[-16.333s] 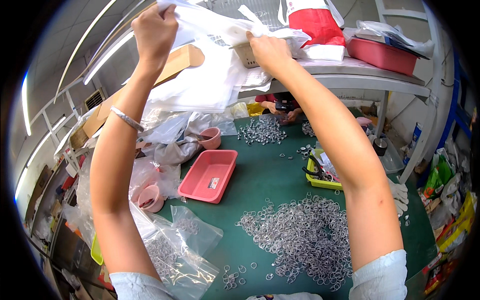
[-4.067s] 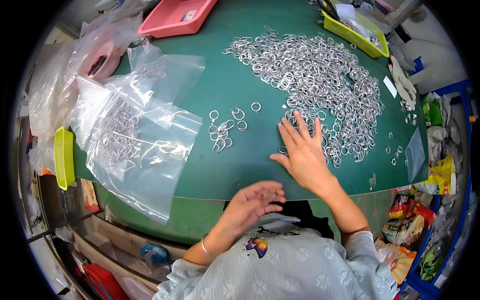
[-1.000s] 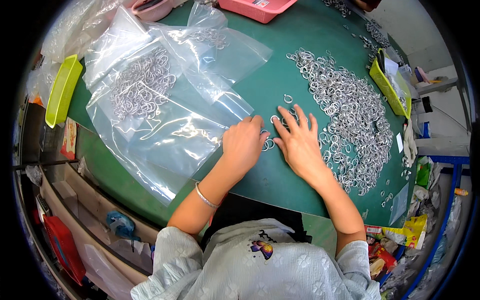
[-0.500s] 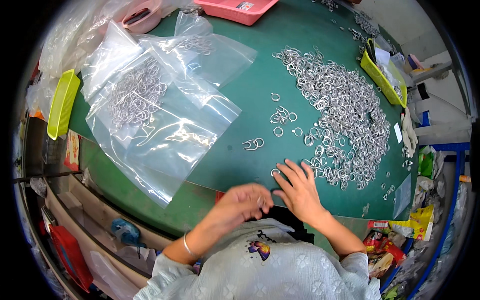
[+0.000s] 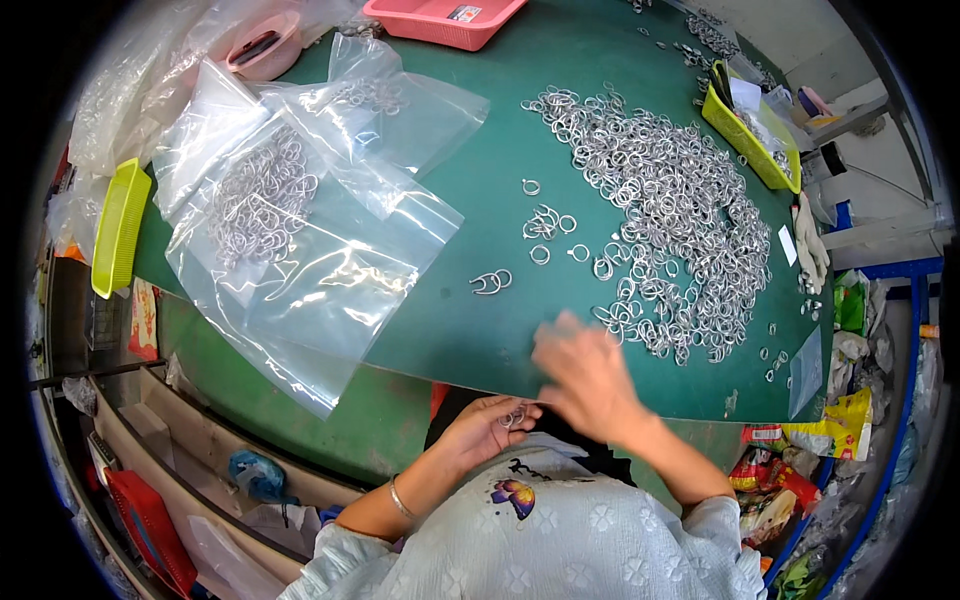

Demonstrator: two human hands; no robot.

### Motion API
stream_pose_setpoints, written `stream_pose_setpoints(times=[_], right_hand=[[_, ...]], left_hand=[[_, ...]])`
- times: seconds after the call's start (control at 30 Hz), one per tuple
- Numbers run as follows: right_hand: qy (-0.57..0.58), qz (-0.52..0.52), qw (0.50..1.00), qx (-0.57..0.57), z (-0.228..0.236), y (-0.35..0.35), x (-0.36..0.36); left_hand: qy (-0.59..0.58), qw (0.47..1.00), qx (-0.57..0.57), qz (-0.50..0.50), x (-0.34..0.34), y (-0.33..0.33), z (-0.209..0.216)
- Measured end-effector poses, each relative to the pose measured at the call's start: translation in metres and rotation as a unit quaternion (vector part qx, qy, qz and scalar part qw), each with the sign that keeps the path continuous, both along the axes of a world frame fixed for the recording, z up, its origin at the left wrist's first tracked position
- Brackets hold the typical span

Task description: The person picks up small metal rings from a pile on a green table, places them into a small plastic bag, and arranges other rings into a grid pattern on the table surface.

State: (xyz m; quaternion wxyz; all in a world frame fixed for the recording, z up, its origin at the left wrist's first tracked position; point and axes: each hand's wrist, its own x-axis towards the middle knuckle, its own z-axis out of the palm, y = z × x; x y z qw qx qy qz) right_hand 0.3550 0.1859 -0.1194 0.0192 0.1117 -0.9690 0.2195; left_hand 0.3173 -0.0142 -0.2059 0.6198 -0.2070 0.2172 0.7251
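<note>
My left hand [image 5: 482,430] is palm up just off the table's near edge, its fingers curled around small metal rings [image 5: 513,417]. Smeared by motion, my right hand [image 5: 588,378] passes over that edge close beside it; whether anything is in its fingers does not show. Ahead of my right hand spreads a big heap of silver metal rings [image 5: 680,225]. A small cluster of rings [image 5: 545,222] lies left of the heap, and a linked pair of rings [image 5: 491,282] sits nearer to me.
Clear plastic bags [image 5: 330,240] with rings inside cover the left of the green table [image 5: 440,340]. Yellow-green baskets stand at the left [image 5: 120,230] and right [image 5: 750,130]. A pink tray [image 5: 440,25] is at the far edge. Shelves with packets [image 5: 850,430] flank the right.
My left hand has dropped nearer my body and turned palm up, showing rings. My right hand has come off the tabletop spot where a single ring lay; that ring no longer shows there.
</note>
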Motion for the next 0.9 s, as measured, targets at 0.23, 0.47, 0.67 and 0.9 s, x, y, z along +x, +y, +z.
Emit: stream_pose_setpoints(times=[0.23,0.47,0.67,0.9], right_hand=[[0.135,-0.14,0.977,0.084,-0.002,0.029,-0.098],[0.145,-0.192,0.969,0.054,-0.015,0.069,-0.138],[0.185,-0.135,0.973,0.032,-0.008,0.072,-0.129],[0.039,-0.1,0.979,0.174,-0.001,0.043,-0.075]], left_hand=[[0.109,0.985,0.078,-0.105,-0.005,-0.004,0.023],[0.149,0.976,0.154,-0.039,-0.012,-0.011,0.027],[0.055,0.983,0.169,0.049,-0.023,-0.008,0.047],[0.037,0.986,0.158,0.047,-0.022,-0.009,0.038]])
